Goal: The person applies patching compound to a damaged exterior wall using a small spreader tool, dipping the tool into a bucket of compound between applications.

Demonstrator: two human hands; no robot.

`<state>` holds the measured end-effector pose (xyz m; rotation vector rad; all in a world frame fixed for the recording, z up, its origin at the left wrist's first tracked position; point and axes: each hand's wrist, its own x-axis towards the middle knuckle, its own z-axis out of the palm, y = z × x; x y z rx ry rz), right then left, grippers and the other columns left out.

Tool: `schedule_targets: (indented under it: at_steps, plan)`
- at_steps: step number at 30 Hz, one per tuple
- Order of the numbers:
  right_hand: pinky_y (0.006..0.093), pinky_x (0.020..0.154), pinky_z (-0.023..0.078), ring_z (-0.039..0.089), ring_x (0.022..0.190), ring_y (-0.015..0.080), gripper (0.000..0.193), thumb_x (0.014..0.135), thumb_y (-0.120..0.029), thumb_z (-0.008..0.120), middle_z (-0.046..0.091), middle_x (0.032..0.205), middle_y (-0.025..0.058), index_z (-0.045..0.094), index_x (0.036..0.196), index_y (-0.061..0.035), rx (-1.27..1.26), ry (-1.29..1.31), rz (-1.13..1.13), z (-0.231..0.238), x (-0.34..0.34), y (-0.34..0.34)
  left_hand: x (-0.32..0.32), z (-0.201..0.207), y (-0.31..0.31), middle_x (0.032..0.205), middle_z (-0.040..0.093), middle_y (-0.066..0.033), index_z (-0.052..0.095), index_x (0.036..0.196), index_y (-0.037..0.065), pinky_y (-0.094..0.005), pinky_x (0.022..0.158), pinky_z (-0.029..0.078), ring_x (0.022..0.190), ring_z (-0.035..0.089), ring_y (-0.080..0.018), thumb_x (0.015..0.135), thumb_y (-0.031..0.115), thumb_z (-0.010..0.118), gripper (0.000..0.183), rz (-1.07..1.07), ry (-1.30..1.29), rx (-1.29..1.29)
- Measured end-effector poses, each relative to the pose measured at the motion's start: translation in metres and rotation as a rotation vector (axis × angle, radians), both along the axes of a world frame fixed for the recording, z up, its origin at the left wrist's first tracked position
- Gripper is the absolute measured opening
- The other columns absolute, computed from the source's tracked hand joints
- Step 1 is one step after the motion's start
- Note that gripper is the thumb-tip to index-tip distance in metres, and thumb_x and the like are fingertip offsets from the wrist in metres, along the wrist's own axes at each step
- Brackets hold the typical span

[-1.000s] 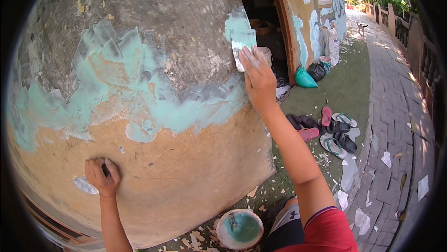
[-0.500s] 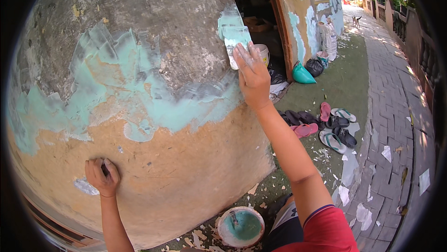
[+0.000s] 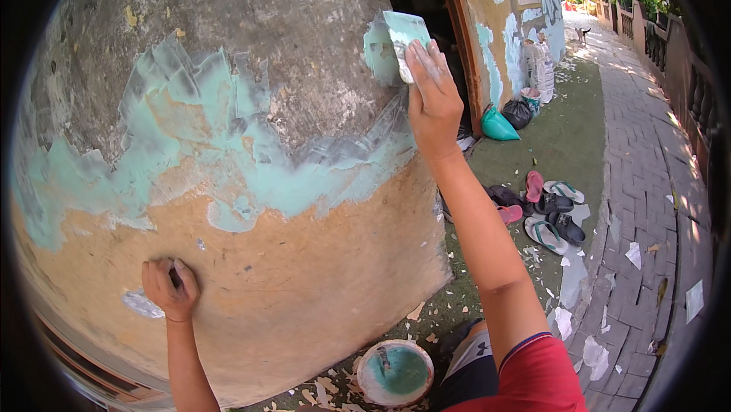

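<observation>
My right hand (image 3: 436,103) is closed on a putty knife (image 3: 409,35) with a wide flat blade, smeared with pale green putty. The blade is at the wall's right edge, beside the doorway, overlapping a fresh green patch (image 3: 378,54). Low on the wall (image 3: 335,237), my left hand (image 3: 172,289) rests with its fingers curled into a loose fist around a dark hollow; nothing shows in it. A silvery patch (image 3: 142,303) lies beside its knuckles. Green putty (image 3: 293,176) spreads in an uneven band between bare grey plaster and tan paint.
Below me stands a round tub (image 3: 396,372) of green putty with a tool handle in it. Sandals (image 3: 547,235) lie on the green ground by the doorway (image 3: 426,23). Farther off are a green bag (image 3: 498,124), a black bag (image 3: 518,113) and a white sack (image 3: 539,69). Paint flakes litter the paving.
My right hand and the putty knife have shifted up and right to the wall's edge, leaving the green patch more exposed. My left hand stays at the same place on the wall.
</observation>
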<state>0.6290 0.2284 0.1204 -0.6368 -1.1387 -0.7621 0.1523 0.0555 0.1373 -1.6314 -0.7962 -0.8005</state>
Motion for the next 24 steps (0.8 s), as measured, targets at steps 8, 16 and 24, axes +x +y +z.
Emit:
schedule_targets:
  at_steps: [8, 16, 24]
  plan:
    - [0.0531, 0.110, 0.042, 0.051, 0.133, 0.0398, 0.046, 0.086, 0.002, 0.061, 0.062, 0.136, 0.0109, 0.063, 0.131, -0.0079, -0.222, -0.153, 0.017, -0.062, -0.031, -0.013, 0.001, 0.000, -0.001, 0.071, 0.049, -0.0146, 0.055, 0.084, 0.000, -0.0431, 0.054, 0.033, 0.060, 0.044, -0.0321, 0.086, 0.000, 0.059, 0.005, 0.004, -0.006, 0.009]
    - [0.0543, 0.111, 0.040, 0.051, 0.133, 0.0422, 0.046, 0.084, 0.007, 0.060, 0.063, 0.135, 0.0137, 0.066, 0.128, -0.0050, -0.198, -0.105, 0.090, -0.099, -0.023, -0.045, 0.002, 0.000, 0.001, 0.071, 0.049, -0.0151, 0.054, 0.084, 0.000, -0.0430, 0.053, 0.033, 0.060, 0.043, -0.0324, 0.085, -0.001, 0.059, 0.005, 0.002, -0.009, 0.002]
    - [0.0441, 0.112, 0.041, 0.052, 0.135, 0.0387, 0.056, 0.081, 0.017, 0.053, 0.063, 0.134, 0.0176, 0.064, 0.131, -0.0036, -0.127, 0.054, 0.037, -0.061, 0.006, -0.023, 0.002, 0.001, -0.001, 0.071, 0.049, -0.0157, 0.055, 0.085, -0.001, -0.0433, 0.054, 0.034, 0.060, 0.044, -0.0329, 0.085, -0.001, 0.060, 0.005, 0.000, -0.005, 0.004]
